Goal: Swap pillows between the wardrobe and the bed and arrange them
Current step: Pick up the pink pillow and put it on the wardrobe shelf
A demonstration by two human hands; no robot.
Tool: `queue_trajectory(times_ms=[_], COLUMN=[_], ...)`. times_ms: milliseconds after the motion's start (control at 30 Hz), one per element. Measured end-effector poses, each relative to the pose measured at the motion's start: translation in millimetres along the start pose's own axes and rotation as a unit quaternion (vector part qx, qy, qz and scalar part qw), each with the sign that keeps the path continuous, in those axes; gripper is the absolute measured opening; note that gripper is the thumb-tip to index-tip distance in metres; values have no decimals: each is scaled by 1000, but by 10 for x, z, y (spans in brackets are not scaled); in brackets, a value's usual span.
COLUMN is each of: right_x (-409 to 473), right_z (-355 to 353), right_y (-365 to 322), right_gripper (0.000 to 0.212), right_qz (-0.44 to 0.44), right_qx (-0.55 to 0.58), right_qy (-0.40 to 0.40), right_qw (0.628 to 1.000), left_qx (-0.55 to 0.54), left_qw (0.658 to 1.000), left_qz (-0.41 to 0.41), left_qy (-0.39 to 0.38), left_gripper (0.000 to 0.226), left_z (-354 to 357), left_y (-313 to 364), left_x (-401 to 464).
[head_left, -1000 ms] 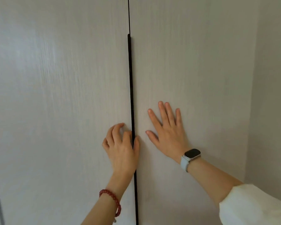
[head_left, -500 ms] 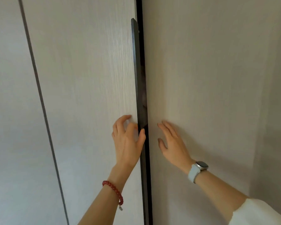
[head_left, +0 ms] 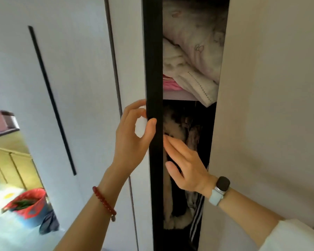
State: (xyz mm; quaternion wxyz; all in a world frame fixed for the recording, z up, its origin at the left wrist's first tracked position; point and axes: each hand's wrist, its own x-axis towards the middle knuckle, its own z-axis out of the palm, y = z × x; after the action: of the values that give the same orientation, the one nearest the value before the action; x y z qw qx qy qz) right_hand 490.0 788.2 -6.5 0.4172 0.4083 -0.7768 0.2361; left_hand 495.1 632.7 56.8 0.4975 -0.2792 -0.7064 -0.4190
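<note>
Left door: the left hand [head_left: 132, 134] pinches the dark front edge of the left wardrobe door [head_left: 153, 69], thumb on the edge face and fingers curled behind it, a hold that suits swinging the door outward.
Right hand: the right hand [head_left: 187, 167] is loosely spread and empty, fingertips just inside the gap beside that edge; judged ready to push the door wider or reach in.
Right door: the right wardrobe door [head_left: 261, 87] stands closed or nearly so, hiding that side of the interior.
Upper shelf: folded pale bedding [head_left: 194, 58] with a small print lies stacked on the shelf [head_left: 178, 96], over something pink [head_left: 170, 84]; whether this soft bundle is a pillow cannot be told.
Lower compartment: hanging clothes [head_left: 187, 178], one with striped trim, fill the dark space below.
Bed: not in view.
Change from half a second earlier: the gap, then a dark slit, is now wide enough to show the contents; the right hand has left the right door's face for the opening.
</note>
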Motion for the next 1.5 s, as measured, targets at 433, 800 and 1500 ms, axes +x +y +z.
queue_trajectory(times_ms=[433, 800, 1500], right_x=[940, 864, -420], right_z=[1200, 1312, -1104], right_y=[-769, -415, 1248], right_gripper=[47, 35, 40], right_qz=[-63, -11, 289], right_qx=[96, 65, -297], right_qy=[-74, -84, -16], right_qw=[991, 994, 910], left_qx=[221, 297, -38], left_qw=[943, 927, 974], left_qz=[-168, -168, -31], left_qy=[184, 157, -219], left_gripper=[32, 48, 58], left_z=[-1359, -1305, 2268], left_y=[-550, -877, -382], left_x=[-360, -563, 237])
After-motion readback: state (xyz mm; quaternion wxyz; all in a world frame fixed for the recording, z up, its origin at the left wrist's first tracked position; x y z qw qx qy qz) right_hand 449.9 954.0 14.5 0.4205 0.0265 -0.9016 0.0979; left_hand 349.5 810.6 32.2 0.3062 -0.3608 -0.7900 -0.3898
